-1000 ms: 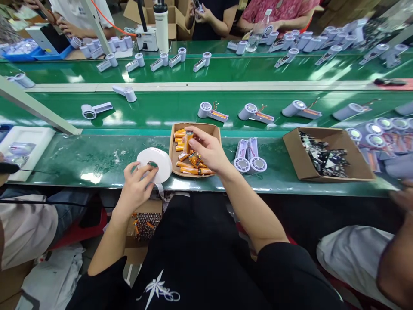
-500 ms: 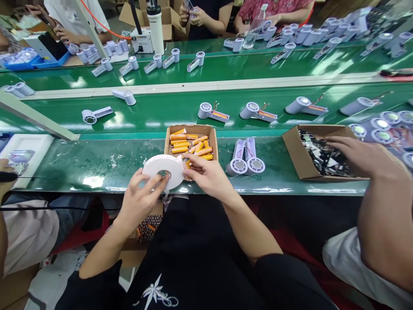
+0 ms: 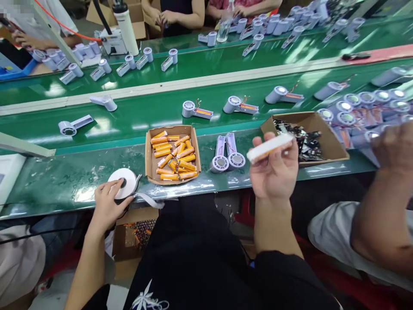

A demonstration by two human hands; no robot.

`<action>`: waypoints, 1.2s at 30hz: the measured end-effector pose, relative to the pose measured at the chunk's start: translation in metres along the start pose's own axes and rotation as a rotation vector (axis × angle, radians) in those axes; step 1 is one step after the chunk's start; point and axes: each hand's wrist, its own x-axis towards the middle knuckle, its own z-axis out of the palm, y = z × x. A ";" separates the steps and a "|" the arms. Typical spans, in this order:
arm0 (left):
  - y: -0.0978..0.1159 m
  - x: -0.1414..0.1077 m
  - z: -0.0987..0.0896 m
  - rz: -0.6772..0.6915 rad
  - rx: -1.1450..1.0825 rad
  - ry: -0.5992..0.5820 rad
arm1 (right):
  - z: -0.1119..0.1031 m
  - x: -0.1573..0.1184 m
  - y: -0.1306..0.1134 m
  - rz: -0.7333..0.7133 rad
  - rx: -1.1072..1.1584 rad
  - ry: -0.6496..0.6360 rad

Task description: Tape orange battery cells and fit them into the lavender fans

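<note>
On the bench's near edge, my left hand (image 3: pixel 109 204) grips a roll of white tape (image 3: pixel 131 183), fingers at its centre hole and thumb by the near rim. A loose tape end (image 3: pixel 150 200) curls off the roll over the edge. My right hand (image 3: pixel 274 176), palm up, pinches an orange battery (image 3: pixel 270 149) with a strip of white tape along its upper face. Between my hands is a cardboard tray (image 3: pixel 148 161) of orange batteries (image 3: pixel 176 156). Two lilac fan housings (image 3: pixel 228 157) lie side by side, right of that tray.
Right of my right hand stands a cardboard box (image 3: pixel 335 148) of small black parts. A co-worker's arm (image 3: pixel 383 189) reaches in near many lilac housings (image 3: pixel 366 103). More housings sit on the green conveyor (image 3: pixel 145 114); other people work on its far side.
My left hand has brought the tape roll down and left onto the bench. My right hand has moved right, away from the roll, with the taped battery. The view has shifted right.
</note>
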 end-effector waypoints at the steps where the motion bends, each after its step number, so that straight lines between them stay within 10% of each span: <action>1: 0.006 0.010 0.003 0.006 -0.017 -0.009 | -0.010 -0.008 -0.002 0.029 0.003 0.004; 9: 0.235 0.185 0.085 0.359 -0.029 -0.489 | -0.018 -0.029 -0.003 0.028 0.033 0.051; 13: 0.277 0.250 0.115 0.320 0.026 -0.901 | -0.029 -0.028 -0.012 0.006 0.018 0.066; 17: 0.227 0.288 0.094 0.357 -0.090 -0.946 | -0.068 -0.037 -0.006 0.092 -0.030 0.153; 23: 0.078 0.368 0.083 0.304 -0.207 -0.582 | -0.076 -0.014 0.003 0.169 -0.075 0.073; 28: 0.001 0.399 0.134 0.207 -0.142 -0.595 | 0.009 0.050 0.004 0.038 -0.135 -0.225; 36: -0.035 0.428 0.164 0.206 -0.391 -0.792 | 0.166 0.164 0.091 -0.053 -0.534 -0.792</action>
